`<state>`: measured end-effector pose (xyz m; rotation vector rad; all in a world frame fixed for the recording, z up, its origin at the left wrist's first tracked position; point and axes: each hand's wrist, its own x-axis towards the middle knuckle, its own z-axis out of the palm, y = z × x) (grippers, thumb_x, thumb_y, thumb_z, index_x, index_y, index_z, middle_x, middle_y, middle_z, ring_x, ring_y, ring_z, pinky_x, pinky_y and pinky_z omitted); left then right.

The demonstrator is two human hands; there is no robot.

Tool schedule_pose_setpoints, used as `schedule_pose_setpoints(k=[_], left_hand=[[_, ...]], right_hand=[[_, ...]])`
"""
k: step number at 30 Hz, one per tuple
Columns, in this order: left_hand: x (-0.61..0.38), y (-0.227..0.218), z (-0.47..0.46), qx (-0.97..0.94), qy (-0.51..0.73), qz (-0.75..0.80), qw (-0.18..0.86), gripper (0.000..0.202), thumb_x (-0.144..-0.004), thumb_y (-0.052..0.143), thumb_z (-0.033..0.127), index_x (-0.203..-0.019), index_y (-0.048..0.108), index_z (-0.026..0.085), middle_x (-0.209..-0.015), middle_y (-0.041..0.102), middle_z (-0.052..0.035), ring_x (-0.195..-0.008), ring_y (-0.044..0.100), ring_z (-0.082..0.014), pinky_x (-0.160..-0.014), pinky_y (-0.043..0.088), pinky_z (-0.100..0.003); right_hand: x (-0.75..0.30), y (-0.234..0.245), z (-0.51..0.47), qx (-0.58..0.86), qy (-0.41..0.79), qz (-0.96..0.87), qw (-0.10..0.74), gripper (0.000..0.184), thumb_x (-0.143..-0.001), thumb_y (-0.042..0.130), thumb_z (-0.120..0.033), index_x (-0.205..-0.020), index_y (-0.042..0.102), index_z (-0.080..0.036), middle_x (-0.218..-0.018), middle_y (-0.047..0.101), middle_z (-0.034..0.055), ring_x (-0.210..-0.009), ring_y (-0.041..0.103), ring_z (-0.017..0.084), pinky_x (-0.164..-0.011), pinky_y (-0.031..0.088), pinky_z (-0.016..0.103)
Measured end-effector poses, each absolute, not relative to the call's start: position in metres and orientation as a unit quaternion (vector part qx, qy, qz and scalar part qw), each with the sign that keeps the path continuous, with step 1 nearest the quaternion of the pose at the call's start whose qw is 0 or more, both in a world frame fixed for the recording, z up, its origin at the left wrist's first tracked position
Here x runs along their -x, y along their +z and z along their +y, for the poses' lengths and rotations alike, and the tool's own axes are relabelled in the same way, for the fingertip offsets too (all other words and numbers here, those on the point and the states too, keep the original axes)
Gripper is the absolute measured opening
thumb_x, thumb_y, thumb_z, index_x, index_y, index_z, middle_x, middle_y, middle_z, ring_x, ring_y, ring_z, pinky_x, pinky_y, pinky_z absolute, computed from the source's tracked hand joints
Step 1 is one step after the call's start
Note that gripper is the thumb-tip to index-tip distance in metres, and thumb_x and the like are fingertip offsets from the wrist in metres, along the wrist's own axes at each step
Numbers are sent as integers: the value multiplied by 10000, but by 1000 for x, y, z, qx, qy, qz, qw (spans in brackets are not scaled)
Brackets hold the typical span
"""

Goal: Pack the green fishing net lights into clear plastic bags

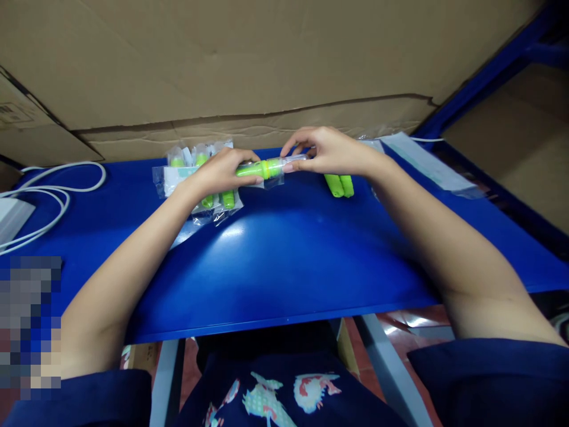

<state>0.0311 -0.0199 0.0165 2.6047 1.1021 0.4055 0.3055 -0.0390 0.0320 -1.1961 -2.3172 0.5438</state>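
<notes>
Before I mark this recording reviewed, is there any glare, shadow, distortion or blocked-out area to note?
Head view: glare whitens a patch of the blue table; head view: shadow darkens it beneath the right forearm; head view: the forearms look stretched toward the edges, as if wide-angle; head view: a pixelated block masks the lower left.

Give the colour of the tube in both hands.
The tube is lime green with one clear end; best seen in the head view.
</notes>
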Motion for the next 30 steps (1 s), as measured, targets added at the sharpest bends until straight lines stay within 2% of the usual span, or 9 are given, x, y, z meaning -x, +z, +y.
schedule_pose_setpoints(k=[5,9,14,21,27,30], left_hand=[[-30,15,-19,-900,140,383,152,466,-899,702,495,-1233,768,177,-1037,798,-73,-872,683,-209,-756,404,-291],[-30,16,-20,-902,132,384,148,475,-872,732,489,-1223,767,170,-1038,794,-76,-872,677,-210,-764,410,-293],[-30,19,-23,-903,128,385,144,494,-862,748,481,-1252,758,177,-1056,788,-73,-893,677,-208,-791,427,-293],[-32,22,-26,-900,126,383,168,507,-856,752,498,-1251,756,180,-1032,782,-62,-867,673,-198,-798,445,-293],[-32,20,-25,-901,147,365,182,533,-834,776,516,-1256,749,191,-1071,785,-67,-919,688,-219,-831,464,-310],[-31,22,-25,-900,149,365,184,542,-823,786,518,-1259,743,199,-1079,787,-61,-925,683,-214,-833,460,-305]], right_hand=[[-307,34,-39,442,194,-845,230,368,-816,811,-518,-1063,798,-245,-1097,802,90,-1026,719,311,-953,579,451],[-303,36,-43,452,185,-845,220,386,-820,801,-522,-1064,802,-224,-1102,807,100,-1007,736,307,-929,577,437],[-300,38,-47,463,193,-841,204,381,-865,749,-518,-1070,791,-198,-1003,816,91,-941,757,282,-858,578,396],[-296,35,-48,468,228,-833,188,350,-910,716,-498,-1078,771,-196,-972,805,84,-838,766,266,-808,595,397],[-295,23,-44,435,204,-836,264,441,-795,866,-461,-1151,749,-230,-1323,706,115,-1008,748,280,-925,618,420],[-293,19,-43,425,204,-836,281,523,-764,899,-445,-1215,727,-242,-1418,638,122,-1042,732,271,-936,632,414]])
